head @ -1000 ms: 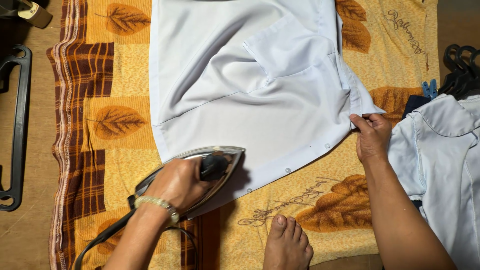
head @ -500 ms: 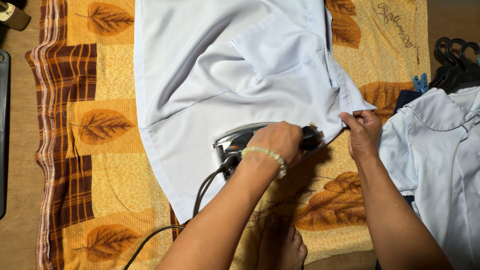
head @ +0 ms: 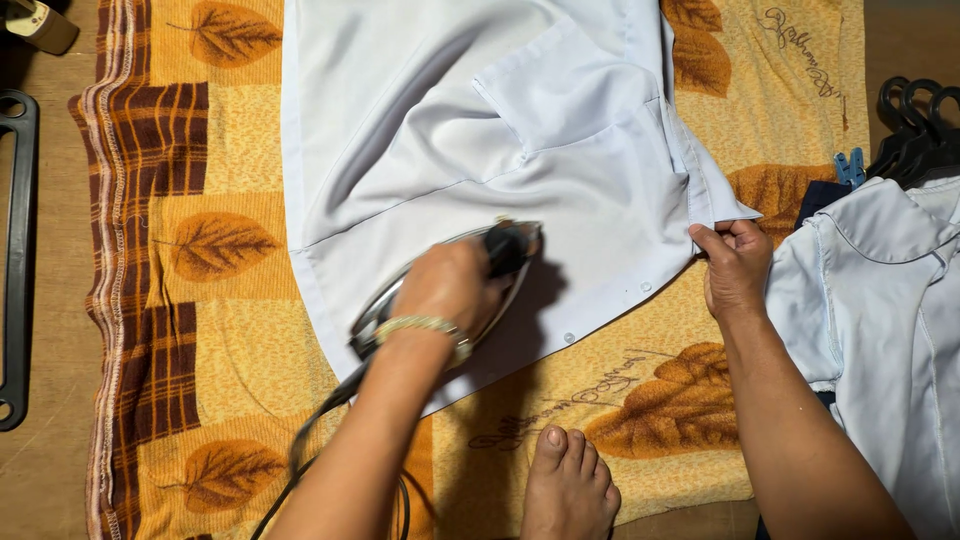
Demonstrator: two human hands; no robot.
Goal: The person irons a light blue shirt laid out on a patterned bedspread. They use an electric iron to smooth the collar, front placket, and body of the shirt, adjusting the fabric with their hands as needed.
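Observation:
A white shirt (head: 450,130) lies spread over an orange leaf-patterned blanket (head: 220,250) on the floor. My left hand (head: 450,283) grips the black handle of a metal clothes iron (head: 495,260), which rests flat on the shirt's lower part near the buttoned edge. A bead bracelet circles that wrist, and the iron's black cord trails back toward me. My right hand (head: 735,262) pinches the shirt's right corner and holds it taut.
A pale blue shirt (head: 880,310) lies piled at the right, with black hangers (head: 915,130) and a blue peg behind it. My bare foot (head: 570,485) rests on the blanket's near edge. A black frame (head: 15,260) lies on the wooden floor at the left.
The iron first slid right toward my right hand, then came back left and turned its nose up-right over the shirt. My right hand kept its hold on the corner.

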